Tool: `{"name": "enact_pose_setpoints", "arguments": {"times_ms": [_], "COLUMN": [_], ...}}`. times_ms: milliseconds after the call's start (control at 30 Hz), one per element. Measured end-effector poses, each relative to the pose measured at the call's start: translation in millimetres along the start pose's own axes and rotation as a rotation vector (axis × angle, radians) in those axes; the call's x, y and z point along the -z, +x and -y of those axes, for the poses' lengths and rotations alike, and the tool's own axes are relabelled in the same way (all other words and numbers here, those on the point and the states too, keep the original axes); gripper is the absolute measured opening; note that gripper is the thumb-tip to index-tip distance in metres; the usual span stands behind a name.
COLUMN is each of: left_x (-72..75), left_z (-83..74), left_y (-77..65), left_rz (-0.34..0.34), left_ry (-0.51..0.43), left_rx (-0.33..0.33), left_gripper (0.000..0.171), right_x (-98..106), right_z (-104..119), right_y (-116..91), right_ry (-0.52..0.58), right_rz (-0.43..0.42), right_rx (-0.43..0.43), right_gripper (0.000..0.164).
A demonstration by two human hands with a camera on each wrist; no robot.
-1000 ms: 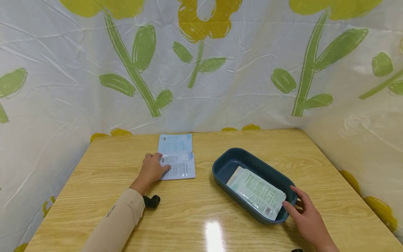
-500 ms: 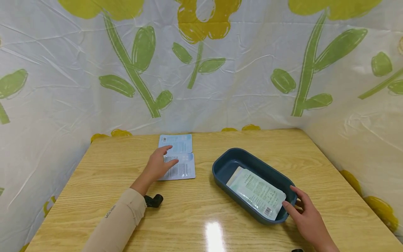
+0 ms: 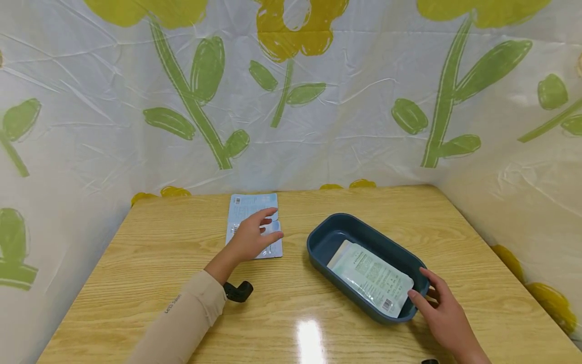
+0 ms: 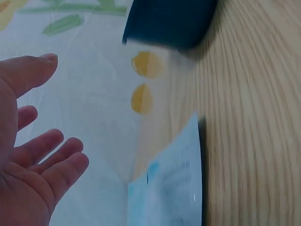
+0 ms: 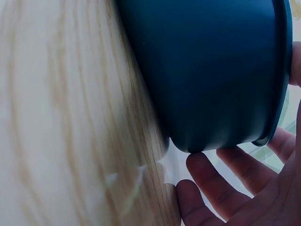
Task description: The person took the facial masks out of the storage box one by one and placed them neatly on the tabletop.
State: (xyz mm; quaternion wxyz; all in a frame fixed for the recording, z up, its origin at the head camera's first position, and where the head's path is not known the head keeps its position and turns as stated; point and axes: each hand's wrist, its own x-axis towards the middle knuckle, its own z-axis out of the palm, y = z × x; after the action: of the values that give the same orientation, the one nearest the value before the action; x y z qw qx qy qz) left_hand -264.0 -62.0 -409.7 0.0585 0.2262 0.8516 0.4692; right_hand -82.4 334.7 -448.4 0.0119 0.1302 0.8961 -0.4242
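My left hand (image 3: 249, 241) hovers over two flat sachets with its fingers spread apart and nothing between them. Behind it lies a light blue sachet (image 3: 241, 204); a pale lavender sachet (image 3: 274, 248) lies nearer, partly covered by the hand. In the left wrist view the same hand (image 4: 30, 174) is apart from the lavender sachet (image 4: 176, 188). A dark blue oblong bin (image 3: 338, 222) stands to the right. My right hand (image 3: 444, 316) grips its near right end, thumb at the rim and fingers against the outer wall (image 5: 202, 75). Inside the bin lies a pale green sachet (image 3: 373, 278).
The wooden table (image 3: 273, 323) reaches back to a flower-printed white curtain (image 3: 364, 121), which also hangs at both sides. A black strap end (image 3: 238, 291) sticks out by my left wrist.
My left hand has lifted off the lavender sachet and moved right, fingers spreading. Both flat sachets stay in place. The right hand and the bin have not moved.
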Motion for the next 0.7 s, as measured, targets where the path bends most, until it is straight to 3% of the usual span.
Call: {"name": "enact_pose_setpoints", "arguments": {"times_ms": [333,700], "left_x": [-34.5,-66.0], "left_z": [-29.6,-49.1], "left_y": [11.5,28.3], "left_rz": [0.143,0.283], "left_ry": [-0.022,-0.031], "left_rx": [-0.098,-0.138], "left_gripper": [0.064,0.062], "right_x": [0.2,-2.8], "right_z": [1.7,4.3], "right_y": [-0.4,0.0], "right_ry": [-0.003,-0.006], "right_rz": [-0.007,-0.013], "right_rx": [0.003,-0.003], "right_gripper": [0.077,0.076]}}
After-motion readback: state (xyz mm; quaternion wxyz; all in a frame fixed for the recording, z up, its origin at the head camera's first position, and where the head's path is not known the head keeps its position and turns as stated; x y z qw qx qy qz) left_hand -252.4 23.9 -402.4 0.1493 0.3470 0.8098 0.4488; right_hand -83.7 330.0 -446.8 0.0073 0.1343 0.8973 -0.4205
